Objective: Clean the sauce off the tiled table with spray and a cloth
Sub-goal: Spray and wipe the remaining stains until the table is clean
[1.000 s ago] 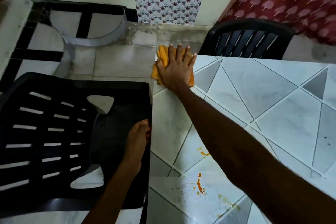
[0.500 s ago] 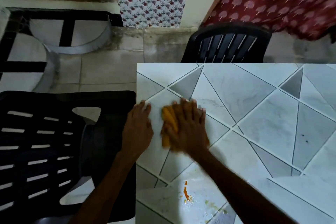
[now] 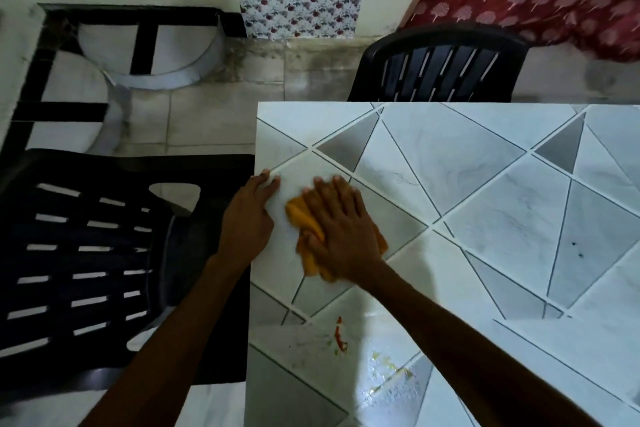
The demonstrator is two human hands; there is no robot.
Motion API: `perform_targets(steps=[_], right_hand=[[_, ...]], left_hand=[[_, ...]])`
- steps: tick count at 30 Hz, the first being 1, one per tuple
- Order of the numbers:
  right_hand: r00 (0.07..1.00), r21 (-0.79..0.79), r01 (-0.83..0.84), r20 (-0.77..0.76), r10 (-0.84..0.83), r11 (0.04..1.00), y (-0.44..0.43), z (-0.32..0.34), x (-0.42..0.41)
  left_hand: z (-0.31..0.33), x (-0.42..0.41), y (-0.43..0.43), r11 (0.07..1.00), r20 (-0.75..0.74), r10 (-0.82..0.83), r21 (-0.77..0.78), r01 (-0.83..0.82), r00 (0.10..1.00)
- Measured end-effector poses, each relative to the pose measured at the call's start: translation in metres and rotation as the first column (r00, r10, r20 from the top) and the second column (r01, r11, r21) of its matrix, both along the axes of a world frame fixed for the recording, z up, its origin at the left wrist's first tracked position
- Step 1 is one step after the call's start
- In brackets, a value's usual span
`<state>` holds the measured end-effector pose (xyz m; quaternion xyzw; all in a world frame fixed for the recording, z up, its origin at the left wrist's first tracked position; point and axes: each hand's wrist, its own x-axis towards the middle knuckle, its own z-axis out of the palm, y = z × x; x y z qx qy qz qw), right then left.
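An orange cloth point(image 3: 300, 218) lies on the tiled table point(image 3: 467, 191) near its left edge. My right hand point(image 3: 341, 229) presses flat on the cloth with fingers spread and straight. My left hand point(image 3: 250, 218) rests on the table's left edge, its fingers lying on the tile beside the cloth. A red-orange sauce streak point(image 3: 339, 334) sits on the tile nearer to me, below the cloth. To the streak's right lies a wet patch with yellowish smears point(image 3: 391, 371). No spray bottle is in view.
A black plastic chair point(image 3: 86, 263) stands against the table's left side. A second black chair point(image 3: 440, 68) stands at the far edge. Grey floor tiles and patterned curtains lie beyond. Small dark specks point(image 3: 576, 250) mark the table at the right.
My right hand has dragged the cloth from the far left corner toward me to the middle of the left edge. My left hand has come up from the chair onto the table edge.
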<state>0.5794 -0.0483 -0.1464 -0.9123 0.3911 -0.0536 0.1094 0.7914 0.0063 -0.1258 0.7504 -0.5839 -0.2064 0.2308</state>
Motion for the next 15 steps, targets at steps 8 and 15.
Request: perform_targets(steps=[8, 15], right_hand=[[0.953, 0.507, 0.107, 0.193, -0.233, 0.856, 0.025, 0.032, -0.048], [0.349, 0.949, -0.25, 0.274, -0.896, 0.193, 0.007, 0.105, -0.071]], left_hand=[[0.027, -0.025, 0.002, 0.978, -0.074, 0.037, 0.209, -0.021, 0.997], [0.08, -0.095, 0.011, 0.978, -0.541, 0.198, 0.169, -0.126, 0.817]])
